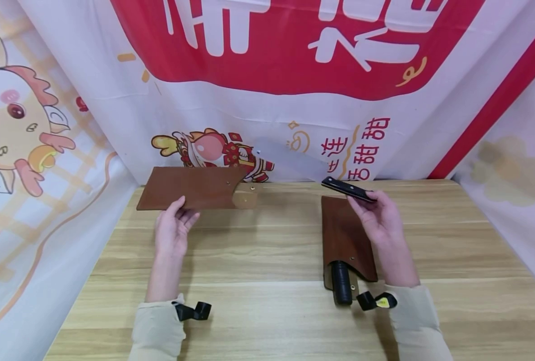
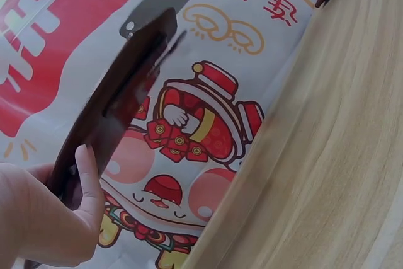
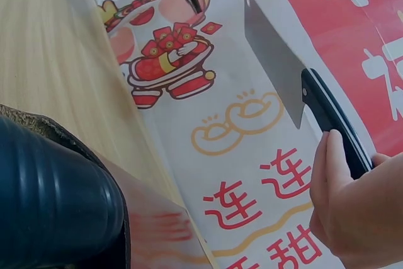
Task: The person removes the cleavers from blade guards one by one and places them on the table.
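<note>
Wood-grain table (image 1: 258,311), left hand (image 1: 173,231) holding flat brown sheath (image 1: 193,186), right hand (image 1: 382,220) gripping black-handled, broad-bladed cleaver (image 3: 308,92)

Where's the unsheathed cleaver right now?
In the head view, the cleaver is just right of center, its handle gripped by the right hand, its blade pointing left toward the brown sheath in the left hand.
</note>
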Demonstrator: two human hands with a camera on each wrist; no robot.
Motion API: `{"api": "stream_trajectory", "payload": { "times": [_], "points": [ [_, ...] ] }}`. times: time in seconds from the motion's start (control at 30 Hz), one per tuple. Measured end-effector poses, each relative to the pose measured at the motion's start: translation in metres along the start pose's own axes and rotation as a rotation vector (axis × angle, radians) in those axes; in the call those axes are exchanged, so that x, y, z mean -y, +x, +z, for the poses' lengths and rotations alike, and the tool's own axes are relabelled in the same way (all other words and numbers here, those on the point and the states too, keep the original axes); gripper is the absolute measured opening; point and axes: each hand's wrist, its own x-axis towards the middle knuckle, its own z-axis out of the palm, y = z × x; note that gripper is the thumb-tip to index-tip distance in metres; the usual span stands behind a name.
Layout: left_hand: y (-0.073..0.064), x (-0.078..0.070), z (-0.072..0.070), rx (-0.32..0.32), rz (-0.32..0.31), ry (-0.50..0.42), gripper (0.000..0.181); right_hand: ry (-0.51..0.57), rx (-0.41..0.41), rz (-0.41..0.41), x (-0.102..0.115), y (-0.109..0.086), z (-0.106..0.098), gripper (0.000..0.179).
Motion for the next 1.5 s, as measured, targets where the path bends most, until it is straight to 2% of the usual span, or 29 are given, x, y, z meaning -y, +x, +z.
{"api": "stream_trajectory", "payload": {
  "times": [0.23, 0.37, 0.53, 0.63, 0.77, 0.83, 0.9, 1.0, 1.1, 1.27, 1.37, 1.5],
  "points": [
    [0.000, 0.001, -0.002, 0.005, 0.012, 0.071, 0.013, -0.023, 0.069, 0.032, -0.002, 0.000, -0.002, 0.021],
    [0.001, 0.002, -0.002, -0.008, 0.006, 0.051, 0.019, -0.082, 0.108, 0.070, -0.004, 0.002, -0.002, 0.032],
    [0.001, 0.001, -0.002, -0.028, 0.000, 0.057, 0.017, -0.079, 0.167, 0.165, -0.007, 0.004, -0.001, 0.041],
    [-0.001, 0.000, -0.001, -0.038, -0.008, 0.067, 0.014, -0.113, 0.258, 0.248, -0.009, 0.004, -0.001, 0.038],
    [-0.001, -0.001, 0.000, -0.043, -0.026, 0.099, 0.024, -0.282, 0.422, 0.350, -0.017, 0.002, 0.001, 0.035],
    [0.000, -0.001, 0.000, -0.050, -0.035, 0.130, 0.023, -0.411, 0.483, 0.370, -0.023, 0.002, 0.002, 0.036],
    [0.001, 0.000, 0.000, -0.052, -0.040, 0.164, 0.021, -0.561, 0.522, 0.355, -0.030, 0.001, 0.004, 0.035],
    [0.002, 0.002, -0.001, -0.038, -0.047, 0.200, 0.020, -0.771, 0.519, 0.304, -0.040, -0.001, 0.006, 0.037],
    [0.003, 0.003, -0.002, -0.033, -0.045, 0.249, 0.021, -0.913, 0.487, 0.268, -0.049, -0.001, 0.008, 0.038],
    [0.004, 0.005, -0.002, -0.050, -0.044, 0.379, 0.026, -1.042, 0.398, 0.253, -0.060, -0.001, 0.009, 0.036],
    [0.004, 0.005, -0.002, -0.030, -0.057, 0.464, 0.033, -1.108, 0.358, 0.251, -0.065, -0.001, 0.009, 0.050],
    [0.005, 0.008, -0.003, 0.004, -0.060, 0.545, 0.038, -1.198, 0.347, 0.258, -0.071, -0.001, 0.008, 0.068]
  ]
}}
